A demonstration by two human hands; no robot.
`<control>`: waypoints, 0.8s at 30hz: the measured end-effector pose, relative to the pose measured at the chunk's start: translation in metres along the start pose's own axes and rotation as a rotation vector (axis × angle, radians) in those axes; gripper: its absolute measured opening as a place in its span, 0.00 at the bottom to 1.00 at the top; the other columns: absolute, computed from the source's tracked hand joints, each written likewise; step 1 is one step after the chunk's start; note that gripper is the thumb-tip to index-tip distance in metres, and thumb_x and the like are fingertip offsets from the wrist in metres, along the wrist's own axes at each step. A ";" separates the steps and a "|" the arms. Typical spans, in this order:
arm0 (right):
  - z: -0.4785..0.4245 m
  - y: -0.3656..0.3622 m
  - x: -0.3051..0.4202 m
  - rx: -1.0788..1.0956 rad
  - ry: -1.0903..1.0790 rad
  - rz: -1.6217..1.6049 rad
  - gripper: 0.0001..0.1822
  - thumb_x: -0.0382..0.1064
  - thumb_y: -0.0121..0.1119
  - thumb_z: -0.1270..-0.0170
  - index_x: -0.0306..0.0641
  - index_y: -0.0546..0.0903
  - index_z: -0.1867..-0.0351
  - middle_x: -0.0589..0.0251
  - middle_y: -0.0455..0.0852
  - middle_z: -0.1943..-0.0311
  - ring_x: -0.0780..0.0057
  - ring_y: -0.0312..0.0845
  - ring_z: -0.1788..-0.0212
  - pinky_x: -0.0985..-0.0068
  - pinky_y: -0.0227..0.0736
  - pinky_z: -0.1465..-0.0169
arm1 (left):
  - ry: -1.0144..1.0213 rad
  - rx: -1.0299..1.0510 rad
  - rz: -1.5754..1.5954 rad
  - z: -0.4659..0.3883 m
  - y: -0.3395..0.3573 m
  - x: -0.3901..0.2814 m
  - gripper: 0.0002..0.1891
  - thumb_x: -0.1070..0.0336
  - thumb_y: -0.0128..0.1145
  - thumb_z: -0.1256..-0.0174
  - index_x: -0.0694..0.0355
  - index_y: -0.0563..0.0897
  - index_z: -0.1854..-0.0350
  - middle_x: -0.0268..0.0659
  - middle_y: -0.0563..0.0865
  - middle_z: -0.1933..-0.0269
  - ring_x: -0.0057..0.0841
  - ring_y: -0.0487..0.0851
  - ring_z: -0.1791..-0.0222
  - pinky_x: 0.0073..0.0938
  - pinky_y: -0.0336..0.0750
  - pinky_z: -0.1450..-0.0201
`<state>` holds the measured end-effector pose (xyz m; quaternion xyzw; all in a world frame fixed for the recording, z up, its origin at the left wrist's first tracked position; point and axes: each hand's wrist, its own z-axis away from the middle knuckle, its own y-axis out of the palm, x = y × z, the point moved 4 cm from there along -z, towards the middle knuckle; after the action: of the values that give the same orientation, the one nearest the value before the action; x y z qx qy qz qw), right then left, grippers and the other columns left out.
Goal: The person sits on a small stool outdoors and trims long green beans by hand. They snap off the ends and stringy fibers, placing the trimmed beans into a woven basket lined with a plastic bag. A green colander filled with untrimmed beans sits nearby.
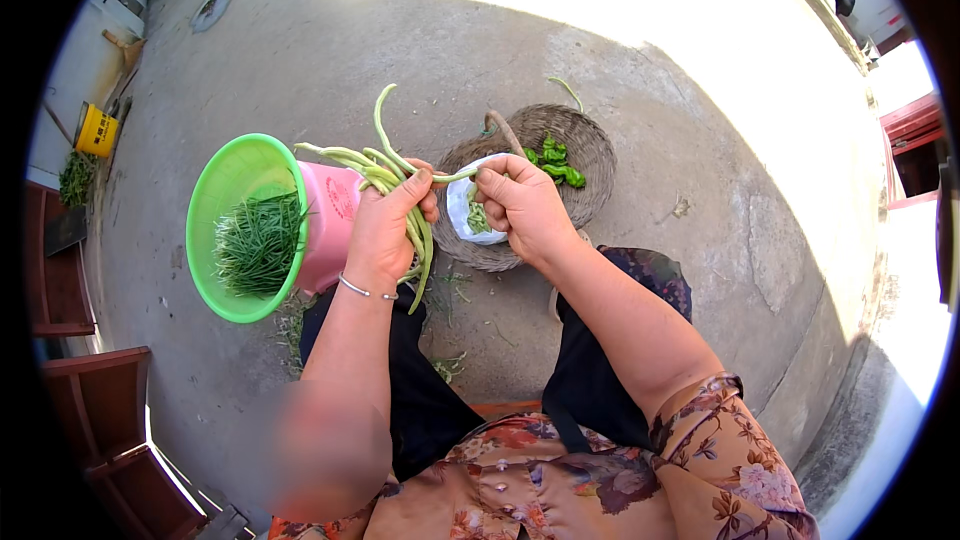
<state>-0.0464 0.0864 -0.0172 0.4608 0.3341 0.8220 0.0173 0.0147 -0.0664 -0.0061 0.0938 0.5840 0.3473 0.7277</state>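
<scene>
A bunch of long green beans (419, 255) is gripped in my left hand (391, 221), their ends hanging out on both sides. One bean (450, 177) stretches from that bunch across to my right hand (525, 202), whose thumb and forefinger pinch its tip. Below and behind my right hand sits a white plastic bag (459, 211) with short bean pieces (477, 216) inside. The bag stands in a woven wicker basket (596, 157) with a curved handle (504, 129). Several green peppers (556, 161) lie in the basket's other side.
Left of my hands, a green plastic colander (201, 240) holding cut green chives (259, 244) rests on a pink bucket (328, 202). A loose bean (567, 91) lies on the concrete ground (360, 52) beyond the basket. Plant scraps (448, 366) litter the floor between my legs. A yellow bucket (96, 131) stands far left.
</scene>
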 end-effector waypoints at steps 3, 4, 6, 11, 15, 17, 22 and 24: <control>-0.005 -0.003 0.003 0.045 -0.012 -0.116 0.07 0.37 0.60 0.33 0.37 0.76 0.62 0.67 0.76 0.76 0.87 0.63 0.80 0.87 0.55 0.81 | -0.024 0.003 0.024 0.001 0.005 0.002 0.07 0.69 0.62 0.37 0.62 0.79 0.60 0.39 0.82 0.65 0.21 0.75 0.73 0.23 0.72 0.70; -0.005 -0.003 0.003 0.055 -0.021 -0.135 0.07 0.37 0.60 0.33 0.36 0.76 0.63 0.66 0.76 0.74 0.86 0.63 0.80 0.86 0.57 0.80 | -0.032 0.004 0.029 0.001 0.005 0.002 0.07 0.69 0.62 0.37 0.62 0.79 0.60 0.38 0.82 0.66 0.21 0.75 0.73 0.23 0.72 0.70; -0.005 -0.006 0.006 0.026 -0.033 -0.202 0.06 0.36 0.57 0.32 0.36 0.76 0.62 0.66 0.76 0.73 0.83 0.64 0.78 0.84 0.58 0.78 | -0.011 -0.030 0.039 0.000 0.001 0.001 0.06 0.69 0.62 0.36 0.62 0.79 0.60 0.38 0.82 0.66 0.21 0.75 0.73 0.23 0.71 0.70; -0.010 -0.021 0.029 -0.040 -0.078 -0.325 0.05 0.35 0.56 0.32 0.35 0.76 0.62 0.64 0.76 0.71 0.80 0.64 0.76 0.81 0.59 0.77 | -0.012 -0.072 0.066 -0.003 -0.010 -0.005 0.07 0.68 0.63 0.36 0.62 0.80 0.61 0.38 0.82 0.67 0.21 0.75 0.73 0.23 0.71 0.71; -0.007 -0.014 0.031 0.006 0.047 -0.230 0.06 0.35 0.58 0.34 0.35 0.76 0.61 0.65 0.76 0.73 0.82 0.64 0.79 0.83 0.57 0.80 | -0.039 -0.080 -0.002 -0.001 -0.009 -0.003 0.07 0.67 0.64 0.38 0.61 0.80 0.61 0.37 0.81 0.68 0.21 0.75 0.74 0.23 0.71 0.72; -0.009 -0.013 0.022 0.074 0.107 -0.104 0.07 0.36 0.59 0.35 0.35 0.77 0.62 0.67 0.76 0.74 0.83 0.64 0.80 0.85 0.55 0.82 | -0.053 -0.070 -0.021 0.000 -0.005 0.000 0.08 0.67 0.65 0.38 0.62 0.80 0.62 0.36 0.81 0.69 0.21 0.75 0.74 0.22 0.71 0.72; 0.002 0.006 0.008 0.167 0.187 0.382 0.14 0.39 0.67 0.40 0.32 0.80 0.59 0.70 0.77 0.79 0.88 0.65 0.83 0.88 0.54 0.83 | -0.046 -0.016 -0.075 0.002 0.003 0.005 0.08 0.66 0.66 0.39 0.64 0.81 0.64 0.34 0.82 0.71 0.19 0.76 0.75 0.20 0.70 0.73; 0.002 0.007 0.009 0.148 0.184 0.338 0.12 0.38 0.66 0.40 0.32 0.80 0.60 0.70 0.77 0.79 0.88 0.65 0.83 0.87 0.54 0.83 | -0.026 -0.016 -0.097 0.001 0.003 0.006 0.08 0.65 0.66 0.39 0.64 0.82 0.64 0.33 0.81 0.72 0.19 0.76 0.76 0.19 0.69 0.74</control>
<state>-0.0476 0.0848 -0.0059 0.4333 0.3117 0.8251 -0.1853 0.0150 -0.0605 -0.0085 0.0639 0.5755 0.3151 0.7519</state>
